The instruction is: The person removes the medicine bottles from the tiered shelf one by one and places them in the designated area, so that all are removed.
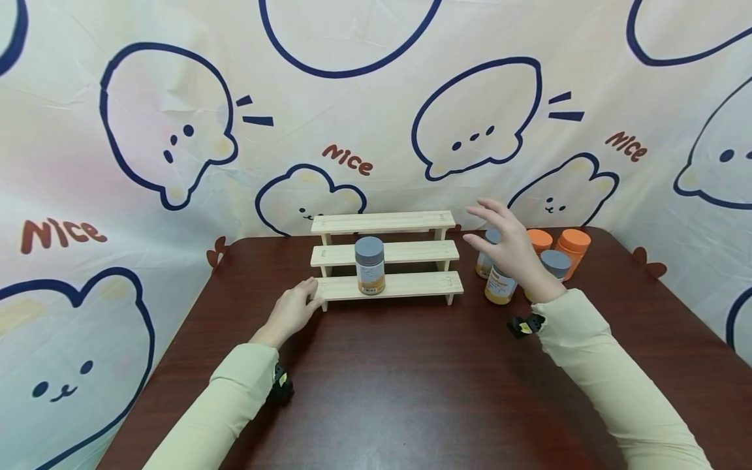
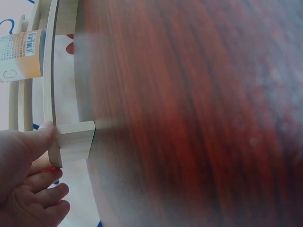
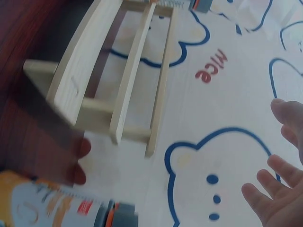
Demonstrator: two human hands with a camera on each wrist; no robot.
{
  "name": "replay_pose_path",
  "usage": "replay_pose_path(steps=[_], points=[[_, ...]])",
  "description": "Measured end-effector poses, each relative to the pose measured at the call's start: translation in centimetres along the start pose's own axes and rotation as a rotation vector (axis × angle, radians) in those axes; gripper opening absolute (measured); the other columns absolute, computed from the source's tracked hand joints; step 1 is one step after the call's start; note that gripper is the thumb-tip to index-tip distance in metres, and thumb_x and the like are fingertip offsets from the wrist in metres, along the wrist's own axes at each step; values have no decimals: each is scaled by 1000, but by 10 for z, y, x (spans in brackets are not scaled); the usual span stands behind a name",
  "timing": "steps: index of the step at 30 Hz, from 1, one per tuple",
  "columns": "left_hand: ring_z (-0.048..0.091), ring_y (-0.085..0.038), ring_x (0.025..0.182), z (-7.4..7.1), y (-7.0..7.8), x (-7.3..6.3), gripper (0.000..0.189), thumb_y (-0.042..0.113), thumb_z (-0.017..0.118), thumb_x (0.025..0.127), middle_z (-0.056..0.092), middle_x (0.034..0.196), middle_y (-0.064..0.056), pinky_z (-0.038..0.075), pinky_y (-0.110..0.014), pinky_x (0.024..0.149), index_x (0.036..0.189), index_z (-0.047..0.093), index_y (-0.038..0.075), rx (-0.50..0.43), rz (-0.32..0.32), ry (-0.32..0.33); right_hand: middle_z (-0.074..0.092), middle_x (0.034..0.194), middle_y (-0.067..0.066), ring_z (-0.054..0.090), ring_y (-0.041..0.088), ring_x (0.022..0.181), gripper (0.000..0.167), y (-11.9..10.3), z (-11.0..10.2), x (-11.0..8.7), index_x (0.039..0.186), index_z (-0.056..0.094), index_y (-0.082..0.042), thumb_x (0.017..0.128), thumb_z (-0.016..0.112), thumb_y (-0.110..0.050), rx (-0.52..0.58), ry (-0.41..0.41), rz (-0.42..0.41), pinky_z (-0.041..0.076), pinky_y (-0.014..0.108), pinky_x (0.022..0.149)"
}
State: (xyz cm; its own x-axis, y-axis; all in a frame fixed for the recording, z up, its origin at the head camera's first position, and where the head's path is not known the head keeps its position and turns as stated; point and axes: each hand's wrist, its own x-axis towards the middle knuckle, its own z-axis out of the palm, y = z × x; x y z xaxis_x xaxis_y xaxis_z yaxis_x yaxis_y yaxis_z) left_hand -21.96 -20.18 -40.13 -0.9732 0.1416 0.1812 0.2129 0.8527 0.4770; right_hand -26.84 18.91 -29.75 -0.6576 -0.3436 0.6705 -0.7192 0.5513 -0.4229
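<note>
A three-step wooden display stand (image 1: 414,285) stands at the back of the table. On its lowest step, left of the middle, sits a grey-lidded bottle (image 1: 370,269) with a white and yellow label. My left hand (image 1: 292,312) grips the left end of that step, and the thumb (image 2: 40,142) lies against the board's edge. To the right of the stand, my right hand (image 1: 512,253) is raised with fingers spread and nothing in it. Beneath and around it is a group of bottles, among them a grey-lidded bottle (image 1: 501,287), partly hidden by the hand.
Orange-lidded bottles (image 1: 573,241) and another grey-lidded bottle (image 1: 555,262) are grouped at the table's back right. A white cloth (image 1: 376,111) with blue bear drawings hangs behind the dark wooden table (image 1: 399,385).
</note>
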Motion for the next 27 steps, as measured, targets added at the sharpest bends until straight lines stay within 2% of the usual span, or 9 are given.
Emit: replay_pose_path(steps=[3,5,6,8,10,22,27], points=[[36,-37,126,0,0,0,21,15,60,90,41,136,-24,32,-50,99,77,49,4,-1,4,1,42,134,17,37,33,124,46,-7,8,4,124,57,-4,80,72,-7,13,-17,-17,35,55,94],[36,-38,126,0,1,0,15,15,60,90,41,136,-24,32,-50,99,89,57,1,-1,5,2,43,134,17,39,33,123,47,-10,14,7,124,57,-4,80,73,-8,12,-23,-34,36,53,94],[36,-38,126,-1,1,0,18,15,60,90,41,136,-24,31,-50,99,98,59,-1,-1,5,2,43,133,18,40,33,122,47,-12,17,8,124,57,-4,79,73,-8,14,-25,-48,37,53,93],[35,-38,126,-1,1,-1,34,15,60,91,40,136,-24,31,-50,100,119,56,-4,3,3,-2,44,133,18,41,32,122,48,-16,22,11,124,57,-4,79,73,-9,16,-33,-70,38,51,93],[35,-38,126,-1,1,-1,45,15,60,91,40,136,-24,31,-50,100,129,49,-6,5,1,-3,43,133,19,41,32,122,49,-20,28,13,124,57,-3,79,74,-9,29,-49,-89,38,50,94],[35,-37,126,-1,2,-1,40,15,60,91,41,136,-23,31,-49,100,125,52,-4,7,-6,-4,43,134,15,39,28,124,53,-39,63,21,126,56,-7,78,75,-15,59,-135,-133,37,45,97],[34,-37,127,-2,3,-1,47,15,59,91,40,137,-23,30,-49,101,131,46,-6,4,-16,-13,42,136,12,39,25,124,54,-45,76,23,128,55,-9,79,74,-19,85,-162,-138,37,42,97]])
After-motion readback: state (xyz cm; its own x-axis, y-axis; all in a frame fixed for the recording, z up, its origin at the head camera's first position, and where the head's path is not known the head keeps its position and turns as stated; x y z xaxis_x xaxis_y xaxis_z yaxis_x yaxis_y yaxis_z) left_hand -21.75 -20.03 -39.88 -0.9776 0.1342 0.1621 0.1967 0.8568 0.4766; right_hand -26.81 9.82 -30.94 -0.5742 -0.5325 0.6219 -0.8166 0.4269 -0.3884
